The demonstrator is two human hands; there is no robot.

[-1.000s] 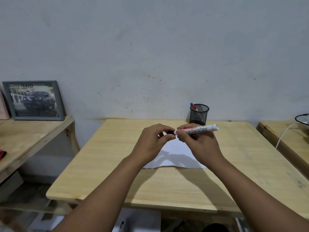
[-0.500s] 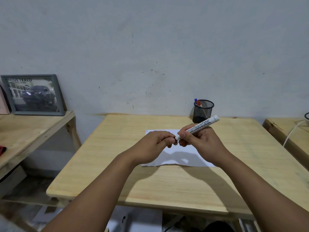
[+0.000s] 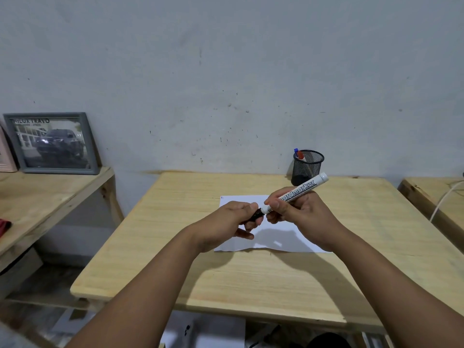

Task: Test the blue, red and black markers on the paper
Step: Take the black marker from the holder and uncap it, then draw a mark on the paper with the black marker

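From the head camera, I see my right hand [image 3: 298, 212] gripping the white barrel of the black marker [image 3: 295, 194] between thumb and fingers, tilted so its back end points up and away toward the pen cup [image 3: 307, 167]. I judge I hold it that way to brace the barrel while my left hand [image 3: 232, 221] pinches the black cap [image 3: 256, 215] at the lower end, fingers curled tightly round it. Both hands hover just above the paper [image 3: 241, 200], which lies flat on the table [image 3: 175, 247], so the tip is near where it must write. The blue marker [image 3: 296, 150] and red marker [image 3: 300, 155] stand in the cup, waiting.

Against the frame a second ago, the marker has tipped from nearly level to steeply slanted, and both hands sit lower over the sheet. The cap looks seated or barely parted; I cannot tell which.
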